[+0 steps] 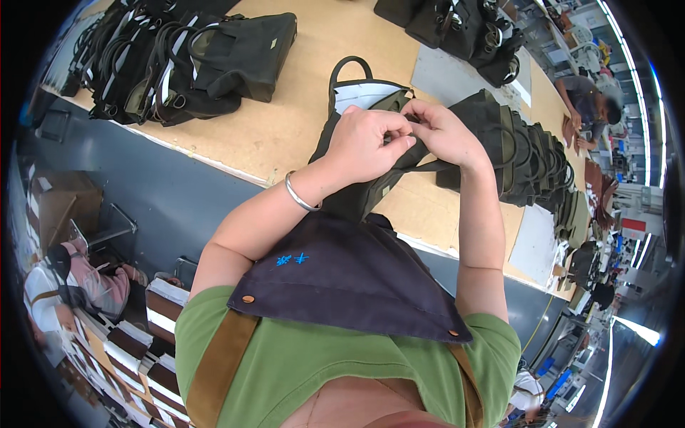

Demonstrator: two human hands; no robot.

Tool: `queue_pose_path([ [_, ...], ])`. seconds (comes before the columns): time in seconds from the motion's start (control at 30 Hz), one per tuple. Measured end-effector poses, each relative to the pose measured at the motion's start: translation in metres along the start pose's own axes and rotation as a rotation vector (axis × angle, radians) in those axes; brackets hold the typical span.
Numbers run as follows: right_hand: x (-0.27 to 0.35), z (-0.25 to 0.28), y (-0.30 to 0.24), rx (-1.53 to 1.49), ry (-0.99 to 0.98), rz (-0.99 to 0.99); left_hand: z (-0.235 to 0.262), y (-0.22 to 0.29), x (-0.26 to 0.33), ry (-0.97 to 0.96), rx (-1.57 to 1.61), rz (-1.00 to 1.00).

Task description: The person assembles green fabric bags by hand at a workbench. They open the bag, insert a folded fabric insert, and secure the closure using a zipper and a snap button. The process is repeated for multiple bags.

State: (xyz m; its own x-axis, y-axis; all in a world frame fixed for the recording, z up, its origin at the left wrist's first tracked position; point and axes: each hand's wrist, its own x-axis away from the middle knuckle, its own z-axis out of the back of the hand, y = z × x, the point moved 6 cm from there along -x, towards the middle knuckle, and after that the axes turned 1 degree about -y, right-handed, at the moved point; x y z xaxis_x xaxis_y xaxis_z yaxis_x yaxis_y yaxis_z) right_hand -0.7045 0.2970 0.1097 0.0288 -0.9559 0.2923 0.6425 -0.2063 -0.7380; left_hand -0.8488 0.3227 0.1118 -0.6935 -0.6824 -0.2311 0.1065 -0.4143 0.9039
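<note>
A black handbag (376,187) stands on the table edge right in front of me, its pale lining showing in the open top and one loop handle (349,63) standing up at the far side. Over the bag's mouth, my left hand (369,145) is closed, thumb and fingers pinched together. My right hand (444,133) meets it from the right, also closed, its fingertips touching those of the left. Whatever is between the fingertips is too small or hidden to name. A dark strap runs to the right from beneath my right wrist.
On the wooden table (285,146), many black handbags (246,60) stand at the far left, with another row (492,135) to the right and more bags (442,25) at the back. A co-worker (592,107) works at the far right. Boxes (64,200) lie beyond the aisle at left.
</note>
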Motion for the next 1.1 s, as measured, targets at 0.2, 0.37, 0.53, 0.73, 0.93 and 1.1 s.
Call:
queue_pose_path([
  [0.2, 0.002, 0.002, 0.006, -0.138, -0.153, 0.020, 0.017, 0.005, 0.016, 0.057, -0.184, -0.124],
  [0.37, -0.002, 0.000, 0.008, -0.142, -0.202, 0.021, 0.020, 0.007, 0.019, -0.125, -0.322, -0.076],
  [0.53, 0.001, 0.000, 0.000, -0.231, -0.360, -0.087, 0.020, 0.001, 0.017, -0.192, -0.249, -0.026],
  [0.73, -0.007, -0.006, -0.005, -0.331, -0.413, 0.074, 0.011, -0.012, 0.010, -0.351, -0.211, -0.046],
  [0.93, -0.005, -0.005, 0.000, -0.368, -0.431, -0.013, 0.013, -0.014, 0.007, -0.358, -0.160, 0.017],
  [1.1, -0.005, -0.006, 0.000, -0.311, -0.453, -0.007, 0.017, -0.008, 0.010, -0.301, -0.176, 0.013],
])
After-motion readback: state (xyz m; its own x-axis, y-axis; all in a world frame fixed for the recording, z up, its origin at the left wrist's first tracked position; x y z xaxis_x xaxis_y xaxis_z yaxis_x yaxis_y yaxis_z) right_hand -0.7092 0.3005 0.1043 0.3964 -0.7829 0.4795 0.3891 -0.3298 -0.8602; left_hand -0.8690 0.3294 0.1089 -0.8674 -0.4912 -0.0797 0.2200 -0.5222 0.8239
